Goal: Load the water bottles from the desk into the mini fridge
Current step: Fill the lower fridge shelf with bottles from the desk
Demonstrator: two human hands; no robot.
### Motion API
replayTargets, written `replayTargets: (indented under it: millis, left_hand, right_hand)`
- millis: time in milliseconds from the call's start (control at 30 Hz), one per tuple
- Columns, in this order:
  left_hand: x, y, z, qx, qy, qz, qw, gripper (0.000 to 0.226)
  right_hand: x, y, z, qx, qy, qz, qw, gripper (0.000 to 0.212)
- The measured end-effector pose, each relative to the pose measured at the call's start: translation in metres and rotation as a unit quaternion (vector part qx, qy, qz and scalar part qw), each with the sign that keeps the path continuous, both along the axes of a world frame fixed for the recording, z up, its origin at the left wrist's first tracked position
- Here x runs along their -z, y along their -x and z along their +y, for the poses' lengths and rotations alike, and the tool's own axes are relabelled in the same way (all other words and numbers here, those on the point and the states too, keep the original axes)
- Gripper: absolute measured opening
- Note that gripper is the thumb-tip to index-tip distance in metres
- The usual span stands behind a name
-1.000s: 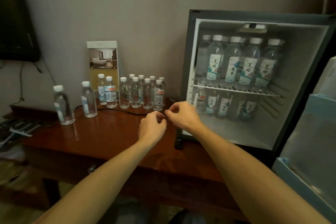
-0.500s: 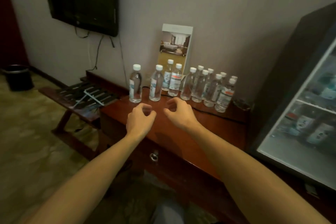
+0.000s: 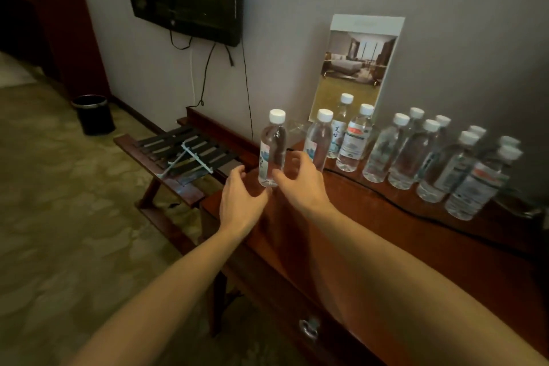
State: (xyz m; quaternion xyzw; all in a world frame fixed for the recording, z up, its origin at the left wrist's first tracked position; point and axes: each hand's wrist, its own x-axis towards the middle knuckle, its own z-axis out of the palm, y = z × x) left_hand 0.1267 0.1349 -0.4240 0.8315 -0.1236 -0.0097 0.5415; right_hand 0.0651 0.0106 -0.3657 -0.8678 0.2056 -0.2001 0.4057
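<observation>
**Head view: end bottle stood upright between two open hands**

The end bottle (image 3: 272, 148) stood at the left end of the desk (image 3: 401, 235), near its front-left corner, with its white cap up and its long axis vertical. It was the leftmost of the water bottles. The second bottle (image 3: 320, 137) stood just beside it to the right and a little farther back. The other bottles (image 3: 430, 157) ran off to the right along the wall. The mini fridge was out of frame.

The end bottle lay straight ahead of both hands and between them. The left hand (image 3: 239, 205) hovered low at its left, fingers spread and nearly straight, thumb stretched toward the bottle's base. Whether the thumb touched could not be told. The right hand (image 3: 301, 184) was the nearer. Its fingers (image 3: 297, 162) were apart and curved round the bottle's right side, with the thumb in front of the lower body, making an open cup and not a closed grasp. Contact there could not be told either.

The coming move probably turned on that cup. The right hand likely needed only to close sideways about the lower half of the upright body and then lift straight up. One risk was the low hold under a tall bottle, which could tip it. Another was that the right fingers reached close by the second bottle, and a wide sweep might knock it.
</observation>
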Motion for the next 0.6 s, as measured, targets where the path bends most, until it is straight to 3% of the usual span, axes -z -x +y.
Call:
replayTargets:
  millis: [267, 467, 600]
  left_hand:
    - [0.002, -0.025, -0.030, 0.039, -0.004, -0.019, 0.999, 0.079]
    - [-0.001, -0.016, -0.030, 0.008, 0.041, -0.005, 0.999, 0.046]
    - [-0.004, 0.006, -0.015, 0.024, 0.028, -0.024, 0.999, 0.035]
  right_hand:
    - [0.015, -0.057, -0.008, -0.024, -0.083, -0.001, 0.996, 0.075]
    - [0.015, -0.049, -0.013, -0.016, -0.070, 0.015, 0.997, 0.047]
    - [0.013, -0.019, -0.010, -0.038, -0.072, 0.014, 0.997, 0.036]
